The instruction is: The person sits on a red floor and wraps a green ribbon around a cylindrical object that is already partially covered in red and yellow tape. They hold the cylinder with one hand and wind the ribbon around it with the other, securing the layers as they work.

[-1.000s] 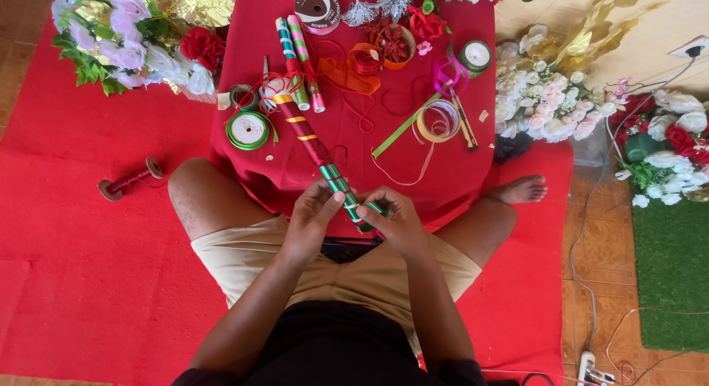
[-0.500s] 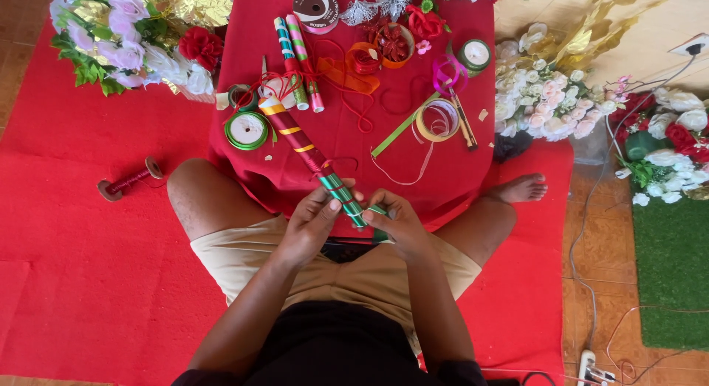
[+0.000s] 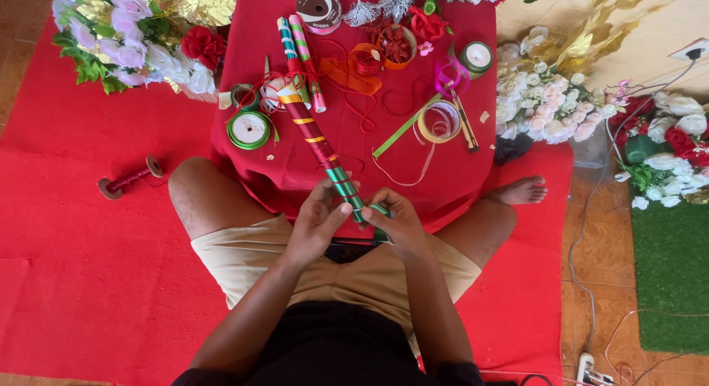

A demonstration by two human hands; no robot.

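OK, head view: the low red-draped table (image 3: 458, 179) is cluttered from 10 to 2 o'clock with ribbon spools, leaving bare cloth only along its near edge by the knees. Left hand (image 3: 316, 225) and right hand (image 3: 395, 222) sit close together at centre, both pinched around the lower end of the ribbon-wrapped stick (image 3: 319, 144), which slants up toward 11 o'clock, its tip near the green spool (image 3: 249, 129).

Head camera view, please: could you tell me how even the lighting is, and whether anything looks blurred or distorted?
Head view: soft, even daylight with only faint shadows; the left hand and right hand on the red stick wound with green ribbon are sharp, with no motion blur; slight glare on the crumpled gold foil; mild wide-angle stretching towards the corners.
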